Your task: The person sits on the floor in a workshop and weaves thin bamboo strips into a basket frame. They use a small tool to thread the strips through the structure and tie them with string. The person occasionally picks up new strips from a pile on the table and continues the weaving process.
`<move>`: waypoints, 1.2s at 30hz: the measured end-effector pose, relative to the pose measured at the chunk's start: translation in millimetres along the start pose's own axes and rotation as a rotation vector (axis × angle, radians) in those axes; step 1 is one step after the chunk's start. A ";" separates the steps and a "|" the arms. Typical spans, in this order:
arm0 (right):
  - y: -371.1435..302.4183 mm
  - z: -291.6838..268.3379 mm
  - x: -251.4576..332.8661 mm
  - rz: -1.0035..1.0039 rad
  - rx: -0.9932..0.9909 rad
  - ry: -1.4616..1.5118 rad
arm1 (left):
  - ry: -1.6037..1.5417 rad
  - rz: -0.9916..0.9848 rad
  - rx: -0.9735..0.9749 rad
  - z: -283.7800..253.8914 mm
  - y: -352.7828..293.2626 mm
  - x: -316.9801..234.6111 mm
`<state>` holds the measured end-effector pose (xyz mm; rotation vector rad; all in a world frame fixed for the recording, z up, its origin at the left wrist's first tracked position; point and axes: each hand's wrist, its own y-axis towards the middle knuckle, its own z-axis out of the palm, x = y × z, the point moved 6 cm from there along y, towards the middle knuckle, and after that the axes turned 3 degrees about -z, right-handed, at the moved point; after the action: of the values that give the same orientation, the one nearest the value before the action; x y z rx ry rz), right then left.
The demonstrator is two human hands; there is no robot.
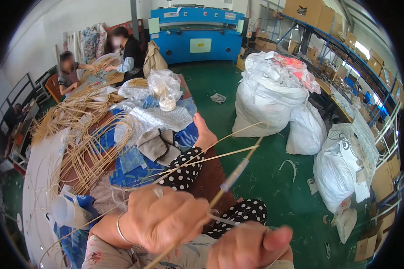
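Rattan strips (220,152) pinched in closed left hand (164,217); right hand (249,246) grips a tool (233,175)

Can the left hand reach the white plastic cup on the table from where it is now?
Probably yes. The left hand grips a thin cane, but the white cup stands close beside its wrist, nothing between.

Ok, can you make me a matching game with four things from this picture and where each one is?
Things:
1. big white sacks
2. blue machine
3. pile of cane strips
4. thin cane stick

Places:
A. on the table at the left
B. held in both hands, left hand and right hand
C. standing on the green floor at the right
D. by the far wall

Pairs: 1-C, 2-D, 3-A, 4-B
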<state>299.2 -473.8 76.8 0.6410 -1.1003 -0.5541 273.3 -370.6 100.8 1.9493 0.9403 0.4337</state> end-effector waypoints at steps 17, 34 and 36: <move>-15.2 -45.0 1.1 -0.233 -0.494 -1.588 | 0.118 0.079 0.112 16.6 -10.5 6.1; -176.8 -50.7 -143.2 0.710 -0.897 0.318 | -0.334 -0.163 0.102 8.6 10.3 47.2; -191.7 -52.6 -144.2 0.753 -0.960 0.216 | -0.347 -0.155 0.103 9.5 12.5 46.9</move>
<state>279.0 -497.0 -166.9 -0.5346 -0.6707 -0.2794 315.1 -344.3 103.2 1.9449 0.8912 -0.0443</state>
